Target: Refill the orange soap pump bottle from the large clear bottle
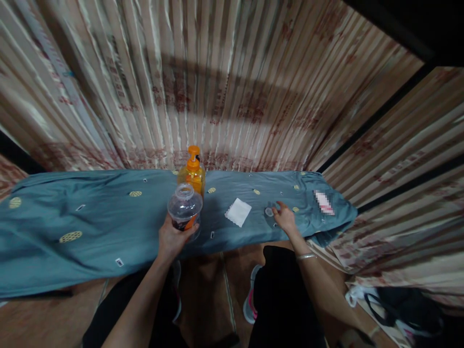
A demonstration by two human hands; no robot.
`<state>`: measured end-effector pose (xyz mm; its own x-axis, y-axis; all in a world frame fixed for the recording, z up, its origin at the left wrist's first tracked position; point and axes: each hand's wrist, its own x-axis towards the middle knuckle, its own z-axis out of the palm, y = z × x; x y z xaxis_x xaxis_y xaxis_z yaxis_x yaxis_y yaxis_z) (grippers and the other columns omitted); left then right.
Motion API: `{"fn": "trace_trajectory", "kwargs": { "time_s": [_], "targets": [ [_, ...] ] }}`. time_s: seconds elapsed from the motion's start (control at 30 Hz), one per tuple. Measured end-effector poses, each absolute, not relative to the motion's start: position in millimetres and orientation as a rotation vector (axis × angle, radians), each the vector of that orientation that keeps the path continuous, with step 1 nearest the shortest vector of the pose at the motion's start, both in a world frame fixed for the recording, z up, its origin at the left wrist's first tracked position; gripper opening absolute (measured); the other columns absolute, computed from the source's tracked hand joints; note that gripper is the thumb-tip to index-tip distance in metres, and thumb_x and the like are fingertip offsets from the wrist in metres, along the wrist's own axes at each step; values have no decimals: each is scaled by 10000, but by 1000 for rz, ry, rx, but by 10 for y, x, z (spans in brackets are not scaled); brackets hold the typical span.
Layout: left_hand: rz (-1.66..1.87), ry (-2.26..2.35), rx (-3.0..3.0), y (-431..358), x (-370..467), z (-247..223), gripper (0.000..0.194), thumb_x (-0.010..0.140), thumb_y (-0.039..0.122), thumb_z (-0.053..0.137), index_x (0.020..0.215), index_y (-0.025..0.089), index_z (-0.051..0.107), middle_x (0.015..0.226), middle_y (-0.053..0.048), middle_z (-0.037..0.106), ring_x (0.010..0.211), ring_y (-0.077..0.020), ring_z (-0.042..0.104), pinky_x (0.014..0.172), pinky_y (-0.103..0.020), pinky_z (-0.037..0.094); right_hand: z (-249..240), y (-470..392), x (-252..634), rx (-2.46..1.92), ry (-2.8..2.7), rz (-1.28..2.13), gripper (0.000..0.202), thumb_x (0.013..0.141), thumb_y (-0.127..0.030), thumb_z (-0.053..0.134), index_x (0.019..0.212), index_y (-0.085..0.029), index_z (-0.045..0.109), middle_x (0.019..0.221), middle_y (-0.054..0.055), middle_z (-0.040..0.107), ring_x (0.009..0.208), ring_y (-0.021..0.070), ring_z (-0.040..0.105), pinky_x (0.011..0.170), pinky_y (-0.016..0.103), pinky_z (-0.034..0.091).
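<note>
My left hand (173, 238) is wrapped round a clear plastic bottle (184, 205), which is upright, has no cap on its mouth and carries a black and orange label. Just behind it stands a pump bottle (194, 171) with an orange top and yellow contents. My right hand (284, 217) is low over the cloth, fingers apart, beside a small round clear lid (268, 211); its fingertips are close to the lid's right edge. Between the hands lies a white folded tissue (238, 212).
A blue-green patterned cloth (108, 203) covers the long narrow surface. A blurred pink and white packet (324, 202) lies at its right end. Pleated curtains (217, 87) hang behind, and a dark bag (409, 309) rests on the floor at lower right.
</note>
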<state>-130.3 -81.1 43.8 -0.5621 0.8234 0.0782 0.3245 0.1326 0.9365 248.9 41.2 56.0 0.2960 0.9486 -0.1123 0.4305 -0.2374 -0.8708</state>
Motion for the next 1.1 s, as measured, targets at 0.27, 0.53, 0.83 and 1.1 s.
{"fn": "trace_trajectory", "kwargs": {
  "time_s": [0.27,0.53,0.83,1.1],
  "targets": [
    [1424,1956,1126,-818,-1314,419,640,521,578,850,1047,299,614,1110,-172,859,1090,-454,811,964,-578,629,936,617,953,-1126,-1889,911,893,834,-460,980,1604,-260,573,1575,172,707,1496,343,663,1230,505,534],
    [1396,1954,1142,-815,-1315,401,665,521,580,847,1064,287,599,1141,-196,847,1123,-468,807,986,-585,627,1242,870,84,-953,-2162,907,882,854,-374,982,1597,-173,551,1489,169,753,1432,353,702,1217,465,536],
    [1377,1951,1136,-817,-1332,338,704,551,574,872,1126,263,611,1132,-200,839,1110,-461,801,997,-589,612,1086,869,124,-1092,-2077,887,666,777,-397,1020,1323,-204,691,1252,112,838,1211,340,796,1124,508,602],
    [1499,1851,1247,-854,-1330,194,1088,653,560,899,1556,138,462,1482,-295,713,1355,-450,726,1151,-605,557,1193,843,904,-1026,-1730,955,757,716,-491,1034,1327,-220,679,1266,102,827,1268,324,767,1167,501,586]
  ]
}}
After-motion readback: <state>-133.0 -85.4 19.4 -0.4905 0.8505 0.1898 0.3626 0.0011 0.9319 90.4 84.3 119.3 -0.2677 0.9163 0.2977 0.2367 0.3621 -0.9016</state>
